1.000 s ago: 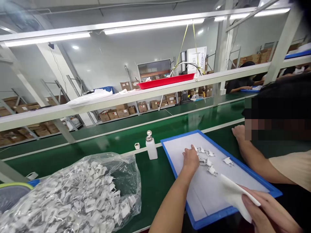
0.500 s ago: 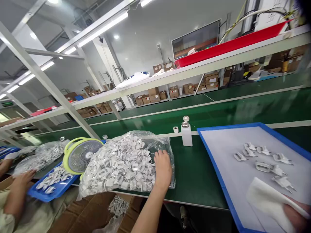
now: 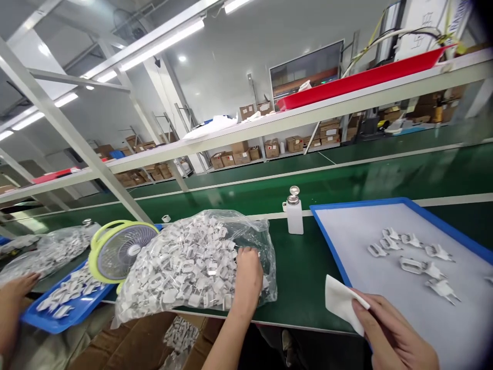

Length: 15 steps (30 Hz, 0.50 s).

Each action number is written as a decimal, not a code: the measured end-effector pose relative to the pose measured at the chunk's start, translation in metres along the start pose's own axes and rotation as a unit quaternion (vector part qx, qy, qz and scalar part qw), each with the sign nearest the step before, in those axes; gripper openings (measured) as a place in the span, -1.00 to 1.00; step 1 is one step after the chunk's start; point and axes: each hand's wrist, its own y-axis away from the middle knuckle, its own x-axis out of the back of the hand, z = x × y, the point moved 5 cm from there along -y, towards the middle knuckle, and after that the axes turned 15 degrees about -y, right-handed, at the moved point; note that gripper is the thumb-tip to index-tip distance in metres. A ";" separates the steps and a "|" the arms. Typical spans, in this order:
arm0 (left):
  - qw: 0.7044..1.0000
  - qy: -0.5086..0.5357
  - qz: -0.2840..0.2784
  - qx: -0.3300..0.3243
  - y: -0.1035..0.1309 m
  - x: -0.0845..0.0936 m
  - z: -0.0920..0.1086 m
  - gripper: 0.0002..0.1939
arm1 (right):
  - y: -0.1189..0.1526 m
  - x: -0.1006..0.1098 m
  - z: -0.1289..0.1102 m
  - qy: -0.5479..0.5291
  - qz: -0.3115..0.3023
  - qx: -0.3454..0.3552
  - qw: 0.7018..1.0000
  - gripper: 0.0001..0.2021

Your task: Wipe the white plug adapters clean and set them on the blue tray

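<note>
My left hand (image 3: 249, 275) reaches into the open side of a clear plastic bag (image 3: 265, 231) heaped with white plug housings (image 3: 188, 266). Its fingers are curled down against the pieces at the right side of the heap, and the fingertips are hidden. Pinched between thumb and fingers of my right hand (image 3: 396, 329) is a folded white cloth (image 3: 344, 304), held over the near left edge of a blue-rimmed tray (image 3: 335, 252). Several white plug pieces with prongs (image 3: 433, 268) lie spread on that tray's pale surface.
A white pump bottle (image 3: 295, 216) stands between bag and tray. Left of the bag are a green-rimmed fan (image 3: 123, 252) and a blue tray (image 3: 50, 322) of plug pieces. A co-worker's hand (image 3: 19, 288) is at far left. A shelf with a red tray (image 3: 362, 77) runs above the bench.
My right hand has swung left with the cloth, from over the plug pieces to the tray's near left edge. My left hand has shifted slightly left and down within the bag.
</note>
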 end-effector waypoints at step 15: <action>0.917 0.360 -0.003 -0.172 0.041 -0.042 0.073 -0.51 | 0.021 -0.039 0.048 0.279 -0.030 0.208 0.937 -0.50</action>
